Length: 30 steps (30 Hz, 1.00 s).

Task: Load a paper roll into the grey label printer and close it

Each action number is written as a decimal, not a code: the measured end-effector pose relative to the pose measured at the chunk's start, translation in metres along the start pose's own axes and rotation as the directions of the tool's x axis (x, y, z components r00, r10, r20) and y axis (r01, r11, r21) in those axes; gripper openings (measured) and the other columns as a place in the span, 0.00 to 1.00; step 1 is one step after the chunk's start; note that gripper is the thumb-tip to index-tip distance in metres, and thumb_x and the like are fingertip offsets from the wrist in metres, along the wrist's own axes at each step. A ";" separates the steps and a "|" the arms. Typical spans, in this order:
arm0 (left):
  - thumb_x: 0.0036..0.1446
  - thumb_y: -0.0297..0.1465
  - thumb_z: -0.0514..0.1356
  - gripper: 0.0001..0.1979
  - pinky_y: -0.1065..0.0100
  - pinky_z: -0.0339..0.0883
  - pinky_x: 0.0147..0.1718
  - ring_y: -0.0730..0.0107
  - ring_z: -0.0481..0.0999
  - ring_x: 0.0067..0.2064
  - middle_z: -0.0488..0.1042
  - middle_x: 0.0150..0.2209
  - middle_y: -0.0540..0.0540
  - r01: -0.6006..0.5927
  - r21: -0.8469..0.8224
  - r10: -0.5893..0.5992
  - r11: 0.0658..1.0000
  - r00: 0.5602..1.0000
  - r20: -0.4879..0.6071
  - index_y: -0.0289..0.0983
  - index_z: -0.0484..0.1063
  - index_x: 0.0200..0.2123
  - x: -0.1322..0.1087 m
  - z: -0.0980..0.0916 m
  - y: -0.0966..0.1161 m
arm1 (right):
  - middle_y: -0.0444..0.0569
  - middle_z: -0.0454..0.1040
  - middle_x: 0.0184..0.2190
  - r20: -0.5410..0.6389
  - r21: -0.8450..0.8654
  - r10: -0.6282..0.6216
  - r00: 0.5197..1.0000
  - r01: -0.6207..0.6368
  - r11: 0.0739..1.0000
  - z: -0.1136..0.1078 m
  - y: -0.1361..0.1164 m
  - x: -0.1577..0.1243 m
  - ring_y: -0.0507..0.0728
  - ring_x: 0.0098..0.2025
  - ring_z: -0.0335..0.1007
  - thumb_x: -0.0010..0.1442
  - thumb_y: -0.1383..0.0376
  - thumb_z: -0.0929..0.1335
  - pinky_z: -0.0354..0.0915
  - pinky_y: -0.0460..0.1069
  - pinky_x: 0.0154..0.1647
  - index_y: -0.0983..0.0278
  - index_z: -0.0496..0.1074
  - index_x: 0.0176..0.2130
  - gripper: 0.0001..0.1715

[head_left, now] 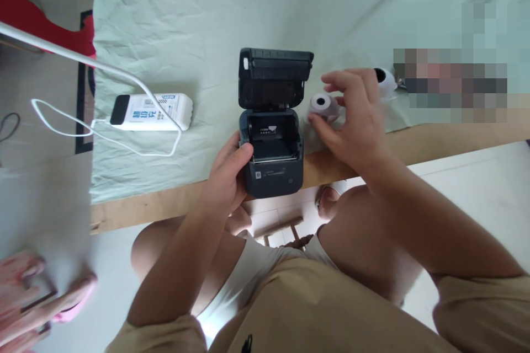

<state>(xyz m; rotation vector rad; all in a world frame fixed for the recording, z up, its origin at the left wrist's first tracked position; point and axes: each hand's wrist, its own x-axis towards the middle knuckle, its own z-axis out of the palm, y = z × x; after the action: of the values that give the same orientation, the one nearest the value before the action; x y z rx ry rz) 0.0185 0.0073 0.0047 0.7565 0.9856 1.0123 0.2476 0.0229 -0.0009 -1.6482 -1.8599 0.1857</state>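
My left hand [229, 174] grips a dark portable label printer [275, 179] by its left side, the thumb lying on the front edge of its compartment. The printer's lid [271, 80] stands raised at the far side, and no roll sits in the bay. Just to the right, my right hand [358, 113] has its thumb and a finger around a small white paper roll [321, 102] with a black core; the index finger arches above it. Behind that hand lies another white roll [386, 84] with a dark core, partly covered by the fingers.
A white power bank [155, 112] with a looped white cable [124, 73] lies on the left of the pale green cloth [199, 22]. The table's wooden edge [144, 210] runs above my knees. A blurred-out patch [455, 85] covers something at right. Part of another person [28, 298] shows lower left.
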 end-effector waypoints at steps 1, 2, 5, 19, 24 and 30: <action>0.57 0.43 0.71 0.16 0.68 0.77 0.35 0.63 0.84 0.37 0.81 0.32 0.49 -0.003 -0.003 0.003 1.000 1.000 0.001 0.39 0.77 0.40 0.000 -0.001 -0.001 | 0.57 0.70 0.61 0.012 0.000 0.006 1.000 -0.006 1.000 0.002 0.003 0.000 0.63 0.61 0.73 0.63 0.65 0.68 0.74 0.60 0.59 0.56 0.62 0.62 0.29; 0.57 0.43 0.70 0.15 0.68 0.77 0.34 0.64 0.84 0.37 0.81 0.32 0.49 -0.009 -0.004 0.009 1.000 1.000 0.003 0.39 0.77 0.40 0.000 -0.001 -0.002 | 0.57 0.72 0.60 0.030 0.005 0.005 1.000 -0.006 1.000 0.005 0.006 0.001 0.63 0.61 0.73 0.62 0.65 0.68 0.73 0.62 0.59 0.56 0.62 0.62 0.30; 0.59 0.42 0.70 0.15 0.70 0.76 0.32 0.67 0.83 0.34 0.81 0.32 0.50 -0.034 -0.007 0.034 0.999 0.999 0.000 0.38 0.77 0.41 0.001 -0.002 -0.003 | 0.53 0.77 0.53 0.072 0.062 0.032 0.997 -0.036 0.997 0.006 0.014 0.002 0.66 0.57 0.76 0.60 0.62 0.71 0.73 0.66 0.57 0.55 0.62 0.61 0.32; 0.55 0.43 0.73 0.15 0.73 0.75 0.30 0.70 0.82 0.33 0.81 0.32 0.50 -0.083 0.012 0.084 0.996 0.995 -0.055 0.37 0.79 0.36 0.001 0.003 -0.002 | 0.43 0.82 0.48 -0.224 0.144 -0.427 0.876 0.463 0.875 -0.007 -0.049 -0.008 0.55 0.49 0.80 0.60 0.76 0.69 0.74 0.53 0.46 0.57 0.69 0.52 0.23; 0.55 0.43 0.73 0.16 0.76 0.75 0.29 0.74 0.80 0.31 0.80 0.31 0.51 -0.069 -0.011 0.069 0.998 0.997 -0.029 0.38 0.80 0.37 0.001 0.005 0.000 | 0.42 0.84 0.48 -0.108 0.040 -0.431 0.896 0.437 0.899 0.007 -0.038 0.000 0.55 0.48 0.82 0.64 0.73 0.68 0.72 0.53 0.47 0.58 0.71 0.40 0.09; 0.56 0.40 0.72 0.13 0.78 0.75 0.31 0.76 0.79 0.32 0.80 0.32 0.52 -0.045 -0.043 0.044 0.998 0.999 -0.024 0.37 0.81 0.38 0.000 0.005 0.001 | 0.41 0.82 0.38 -0.242 0.093 -0.495 0.835 0.528 0.844 0.000 -0.039 -0.004 0.54 0.41 0.78 0.65 0.69 0.71 0.69 0.53 0.42 0.57 0.73 0.38 0.06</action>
<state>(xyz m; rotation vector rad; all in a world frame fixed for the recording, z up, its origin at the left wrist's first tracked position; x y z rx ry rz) 0.0228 0.0077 0.0077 0.7347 0.9672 1.0801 0.2150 0.0116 0.0170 -0.9692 -1.9912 -0.0703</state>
